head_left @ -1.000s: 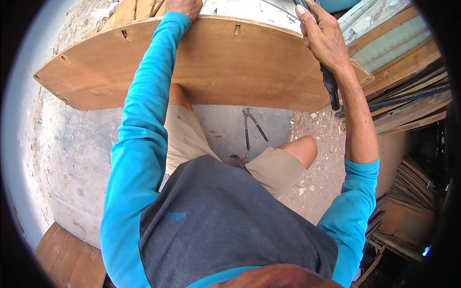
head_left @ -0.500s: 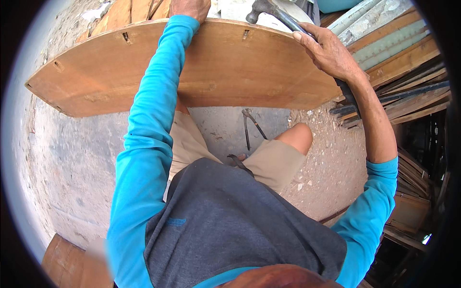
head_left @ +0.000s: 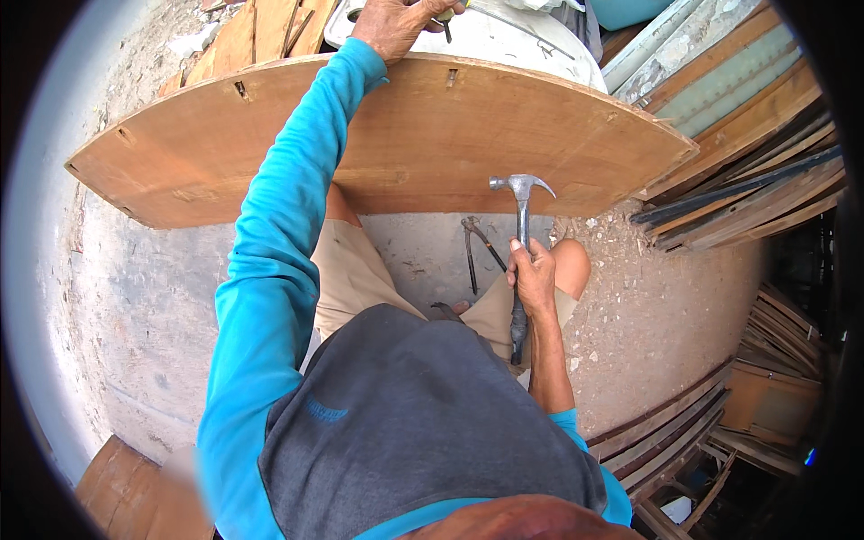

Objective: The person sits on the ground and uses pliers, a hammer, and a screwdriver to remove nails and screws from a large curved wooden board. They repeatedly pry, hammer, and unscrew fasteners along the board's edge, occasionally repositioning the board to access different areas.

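Gripping a hammer (head_left: 523,219), the right hand (head_left: 535,277) is near; far, beside the wooden panel (head_left: 486,126), the left hand (head_left: 392,27) holds a small object (head_left: 446,24).

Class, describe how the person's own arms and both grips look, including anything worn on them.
The left sleeve is bright turquoise blue, wrinkled, and reaches the wrist. The right sleeve is the same colour but ends higher, leaving the right forearm bare. No glove shows on the left grip, partly cut off by the picture's edge, or the right grip.
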{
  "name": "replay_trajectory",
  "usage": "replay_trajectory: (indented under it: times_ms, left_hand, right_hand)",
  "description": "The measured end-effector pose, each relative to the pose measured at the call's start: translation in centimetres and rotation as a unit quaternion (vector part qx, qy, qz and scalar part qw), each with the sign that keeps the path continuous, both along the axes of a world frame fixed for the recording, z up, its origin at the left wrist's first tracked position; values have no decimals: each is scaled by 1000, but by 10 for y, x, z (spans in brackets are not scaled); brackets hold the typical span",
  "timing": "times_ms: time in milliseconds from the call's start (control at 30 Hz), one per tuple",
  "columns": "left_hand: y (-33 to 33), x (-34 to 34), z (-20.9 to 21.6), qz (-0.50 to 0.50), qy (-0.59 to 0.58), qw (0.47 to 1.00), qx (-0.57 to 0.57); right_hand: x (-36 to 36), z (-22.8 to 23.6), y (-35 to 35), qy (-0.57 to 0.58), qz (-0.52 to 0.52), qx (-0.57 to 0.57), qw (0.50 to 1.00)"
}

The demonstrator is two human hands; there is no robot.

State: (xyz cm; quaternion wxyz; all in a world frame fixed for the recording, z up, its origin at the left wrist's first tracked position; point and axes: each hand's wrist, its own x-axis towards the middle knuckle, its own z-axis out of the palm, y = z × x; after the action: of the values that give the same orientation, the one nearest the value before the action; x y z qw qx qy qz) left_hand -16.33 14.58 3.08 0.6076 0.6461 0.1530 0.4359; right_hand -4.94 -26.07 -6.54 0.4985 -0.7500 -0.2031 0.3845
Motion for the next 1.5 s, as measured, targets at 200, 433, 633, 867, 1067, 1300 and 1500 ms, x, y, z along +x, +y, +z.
replay_trajectory:
  times_ms: [200, 433, 633, 867, 1067, 1300, 1500]
  left_hand:
    - [-13, 14, 8, -3, 83, 996, 37]
    - [-17, 14, 11, 4, 128, 991, 49]
    - [-13, 15, 11, -16, 132, 989, 69]
    - [-5, 10, 1, -45, 107, 990, 83]
    - [5, 16, -13, -97, 119, 984, 94]
    - [0, 15, -4, -123, 131, 978, 108]
    - [3, 12, -3, -139, 137, 973, 125]
  right_hand:
    - [14, -2, -19, -23, -3, -30, 999]
    - [29, 39, 6, -101, 39, 10, 994]
    - [37, 118, 68, -193, 90, 106, 971]
    - [42, 233, 144, -362, 140, 227, 893]
    - [39, 265, 176, -485, 133, 216, 837]
    - [30, 302, 217, -533, 95, 206, 815]
    - [64, 292, 251, -648, 376, -56, 660]
